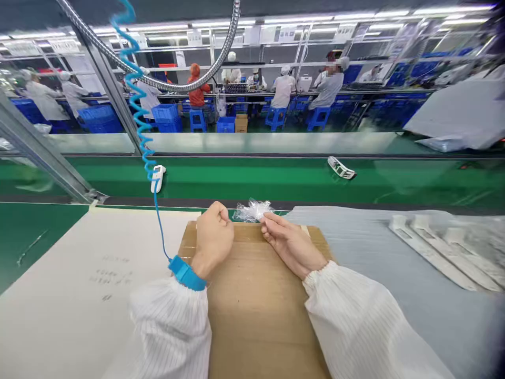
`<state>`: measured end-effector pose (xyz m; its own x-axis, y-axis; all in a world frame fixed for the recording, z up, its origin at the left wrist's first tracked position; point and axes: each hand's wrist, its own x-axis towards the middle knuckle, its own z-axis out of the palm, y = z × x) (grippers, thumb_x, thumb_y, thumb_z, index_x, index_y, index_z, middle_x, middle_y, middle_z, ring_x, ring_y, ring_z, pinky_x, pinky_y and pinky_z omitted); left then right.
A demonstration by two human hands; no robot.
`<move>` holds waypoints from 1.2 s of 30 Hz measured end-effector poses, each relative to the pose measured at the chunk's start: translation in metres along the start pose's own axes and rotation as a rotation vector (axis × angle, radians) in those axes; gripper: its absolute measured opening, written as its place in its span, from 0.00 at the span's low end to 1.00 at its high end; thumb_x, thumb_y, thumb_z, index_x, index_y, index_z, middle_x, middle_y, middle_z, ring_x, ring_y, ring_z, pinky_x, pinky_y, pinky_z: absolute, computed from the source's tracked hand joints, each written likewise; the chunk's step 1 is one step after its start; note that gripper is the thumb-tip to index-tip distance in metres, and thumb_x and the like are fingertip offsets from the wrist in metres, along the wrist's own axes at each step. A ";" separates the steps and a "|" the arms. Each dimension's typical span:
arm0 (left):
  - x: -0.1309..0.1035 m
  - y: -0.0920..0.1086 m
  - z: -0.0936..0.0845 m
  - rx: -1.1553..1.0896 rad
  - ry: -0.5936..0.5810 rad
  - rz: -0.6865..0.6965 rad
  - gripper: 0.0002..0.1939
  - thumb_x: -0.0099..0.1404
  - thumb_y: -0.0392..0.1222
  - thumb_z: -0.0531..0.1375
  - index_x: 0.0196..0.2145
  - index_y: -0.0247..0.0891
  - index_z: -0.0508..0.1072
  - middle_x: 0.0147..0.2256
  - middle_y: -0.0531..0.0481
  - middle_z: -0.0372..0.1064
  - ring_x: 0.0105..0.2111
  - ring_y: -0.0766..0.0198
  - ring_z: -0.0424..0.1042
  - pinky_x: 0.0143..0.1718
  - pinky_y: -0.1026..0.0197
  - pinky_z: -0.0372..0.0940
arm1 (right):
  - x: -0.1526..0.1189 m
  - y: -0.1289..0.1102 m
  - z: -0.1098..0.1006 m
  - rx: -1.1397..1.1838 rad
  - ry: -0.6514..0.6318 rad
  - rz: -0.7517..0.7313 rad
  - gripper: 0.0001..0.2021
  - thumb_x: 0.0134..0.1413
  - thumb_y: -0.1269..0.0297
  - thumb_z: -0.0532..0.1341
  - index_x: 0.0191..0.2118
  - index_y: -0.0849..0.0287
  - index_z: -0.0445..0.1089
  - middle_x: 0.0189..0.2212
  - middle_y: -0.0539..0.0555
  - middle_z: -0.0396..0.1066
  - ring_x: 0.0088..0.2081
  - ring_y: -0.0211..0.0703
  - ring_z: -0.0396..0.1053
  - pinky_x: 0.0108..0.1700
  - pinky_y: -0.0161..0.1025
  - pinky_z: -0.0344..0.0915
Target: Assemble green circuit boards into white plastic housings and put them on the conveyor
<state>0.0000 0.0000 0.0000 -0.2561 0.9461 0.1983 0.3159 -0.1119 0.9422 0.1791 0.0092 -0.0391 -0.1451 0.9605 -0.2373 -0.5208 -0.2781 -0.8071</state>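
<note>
A brown cardboard sheet or box top [264, 310] lies in front of me, with tape near its far edge. My left hand [215, 237] is closed in a fist over its far left part, and a blue wrist strap with a coiled cord is round that wrist. My right hand [290, 242] is over the far right part, its fingers curled and thumb against the forefinger. Those fingertips are at the edge of a crumpled piece of clear plastic [253, 210], which sits just beyond the cardboard. What either hand grips is too small to make out.
White long parts [434, 252] lie on grey foam sheeting [355, 237] at the right. A white device [158, 179] and a white part [341, 168] rest on the green belt [244, 179]. A metal post [43, 152] stands left. People sit beyond.
</note>
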 end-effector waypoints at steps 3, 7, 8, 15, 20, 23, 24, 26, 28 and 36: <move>-0.002 0.012 -0.001 -0.342 -0.069 -0.276 0.30 0.61 0.50 0.64 0.21 0.40 0.45 0.18 0.62 0.37 0.16 0.76 0.38 0.16 0.69 0.37 | -0.002 0.000 0.001 0.007 0.015 0.000 0.12 0.48 0.69 0.73 0.40 0.60 0.76 0.39 0.53 0.75 0.34 0.32 0.69 0.38 0.27 0.71; 0.000 0.020 -0.006 -0.700 -0.136 -0.564 0.31 0.67 0.62 0.55 0.22 0.42 0.41 0.16 0.63 0.33 0.13 0.75 0.34 0.13 0.66 0.33 | -0.003 -0.001 0.003 0.000 0.026 -0.011 0.12 0.46 0.68 0.74 0.38 0.60 0.77 0.38 0.53 0.74 0.33 0.32 0.68 0.36 0.27 0.70; 0.000 0.021 -0.007 -0.740 -0.141 -0.592 0.30 0.68 0.58 0.55 0.22 0.42 0.41 0.16 0.63 0.33 0.13 0.75 0.34 0.13 0.67 0.33 | -0.003 -0.001 0.003 -0.005 0.023 -0.015 0.12 0.45 0.68 0.74 0.38 0.60 0.77 0.38 0.53 0.74 0.33 0.32 0.68 0.36 0.27 0.70; 0.005 0.014 -0.012 -0.939 -0.151 -0.553 0.25 0.71 0.44 0.54 0.21 0.40 0.45 0.15 0.63 0.37 0.11 0.76 0.38 0.10 0.70 0.37 | -0.002 0.000 0.003 -0.010 0.020 -0.015 0.11 0.45 0.68 0.74 0.38 0.59 0.77 0.38 0.53 0.74 0.33 0.32 0.68 0.36 0.27 0.70; 0.008 -0.001 -0.008 -1.111 -0.256 -0.410 0.17 0.67 0.35 0.51 0.20 0.35 0.66 0.38 0.42 0.75 0.36 0.66 0.76 0.39 0.67 0.73 | -0.003 -0.001 0.003 -0.014 0.021 -0.009 0.12 0.45 0.67 0.74 0.38 0.59 0.77 0.38 0.53 0.74 0.34 0.32 0.68 0.37 0.27 0.70; 0.007 -0.002 -0.007 -1.134 -0.284 -0.337 0.16 0.61 0.34 0.50 0.38 0.33 0.78 0.61 0.45 0.65 0.60 0.59 0.65 0.62 0.61 0.61 | -0.004 -0.001 0.004 -0.019 0.018 -0.010 0.11 0.46 0.67 0.73 0.38 0.59 0.77 0.38 0.53 0.74 0.34 0.32 0.68 0.36 0.27 0.70; 0.007 -0.002 -0.007 -1.123 -0.298 -0.324 0.19 0.60 0.34 0.50 0.43 0.33 0.78 0.63 0.47 0.62 0.63 0.58 0.62 0.65 0.60 0.58 | -0.004 -0.002 0.004 -0.021 0.011 -0.013 0.11 0.46 0.67 0.73 0.38 0.59 0.77 0.38 0.52 0.73 0.34 0.32 0.67 0.36 0.27 0.70; 0.005 -0.002 -0.007 -1.101 -0.322 -0.307 0.24 0.57 0.33 0.51 0.49 0.35 0.75 0.65 0.49 0.59 0.65 0.58 0.58 0.67 0.58 0.54 | -0.004 -0.002 0.004 -0.020 0.001 -0.015 0.11 0.46 0.67 0.73 0.38 0.59 0.77 0.38 0.52 0.73 0.34 0.32 0.67 0.37 0.27 0.69; 0.004 -0.003 -0.007 -1.068 -0.321 -0.295 0.28 0.53 0.30 0.52 0.52 0.35 0.74 0.65 0.48 0.59 0.65 0.57 0.58 0.68 0.56 0.53 | -0.004 -0.003 0.005 -0.016 0.002 -0.010 0.11 0.46 0.67 0.73 0.38 0.59 0.77 0.38 0.52 0.73 0.34 0.32 0.67 0.37 0.28 0.69; 0.002 -0.010 -0.001 -0.572 -0.103 -0.347 0.21 0.36 0.21 0.49 0.27 0.32 0.73 0.40 0.44 0.78 0.33 0.63 0.78 0.46 0.57 0.73 | -0.004 -0.003 0.004 -0.003 0.008 -0.003 0.11 0.46 0.68 0.73 0.37 0.59 0.76 0.37 0.52 0.73 0.33 0.32 0.67 0.36 0.28 0.69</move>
<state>-0.0042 0.0029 -0.0091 -0.1577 0.9773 -0.1416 -0.3096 0.0872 0.9468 0.1776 0.0058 -0.0334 -0.1364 0.9614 -0.2389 -0.5188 -0.2748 -0.8095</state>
